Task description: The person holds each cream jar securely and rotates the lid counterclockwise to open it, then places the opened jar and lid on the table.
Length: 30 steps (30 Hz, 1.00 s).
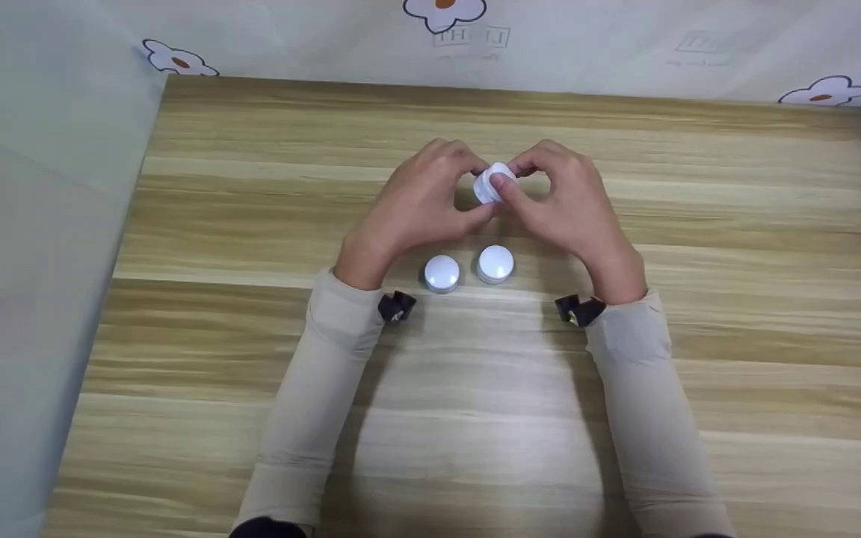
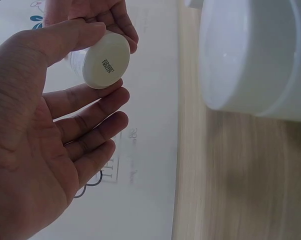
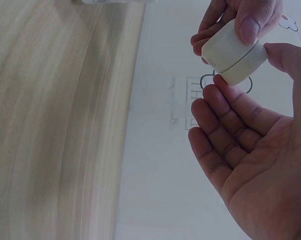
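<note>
Over a wood-grained table point(image 1: 199, 336), one white jar point(image 1: 484, 188) is pinched by left hand point(image 1: 421, 196) and right hand point(image 1: 571, 196), two more jars point(image 1: 495, 263) standing between the wrists point(image 1: 616, 275); lid-turning seems underway, steady opposed grips being needed.

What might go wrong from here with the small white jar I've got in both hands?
The white jar is only pinched by the left hand and right hand, so it could slip. It's also tilted; if the lid came loose, anything inside might spill, though contents aren't visible. If dropped, it might knock the left standing jar or right standing jar close by.
</note>
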Tool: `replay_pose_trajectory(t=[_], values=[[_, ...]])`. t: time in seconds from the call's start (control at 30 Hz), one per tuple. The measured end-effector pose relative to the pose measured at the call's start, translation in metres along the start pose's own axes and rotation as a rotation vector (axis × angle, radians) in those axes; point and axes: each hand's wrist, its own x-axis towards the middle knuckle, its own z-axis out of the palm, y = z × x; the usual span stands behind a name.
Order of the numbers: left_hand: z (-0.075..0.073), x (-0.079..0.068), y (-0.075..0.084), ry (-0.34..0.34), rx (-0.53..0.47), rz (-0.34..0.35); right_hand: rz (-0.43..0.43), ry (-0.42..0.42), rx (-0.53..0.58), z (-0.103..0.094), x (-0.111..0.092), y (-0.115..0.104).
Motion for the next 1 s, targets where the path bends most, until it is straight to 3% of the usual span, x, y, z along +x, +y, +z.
replay_pose_trajectory(t=[0.33,0.57,0.87,1.0], values=[[0.0009,-0.001,-0.0027,0.003,0.007,-0.005,0.005,-0.041,-0.002,0.0018,0.0009,-0.0015],[0.0016,0.0001,-0.0002,0.011,-0.007,0.02,0.007,-0.002,-0.003,-0.0047,-0.0002,0.0006],[0.0023,-0.0012,0.0019,0.011,-0.009,0.01,0.112,0.004,-0.031,-0.0054,-0.0002,-0.0012],[0.0016,0.0,0.0022,-0.001,-0.004,0.007,0.102,0.002,-0.033,-0.0046,0.0008,-0.0008]])
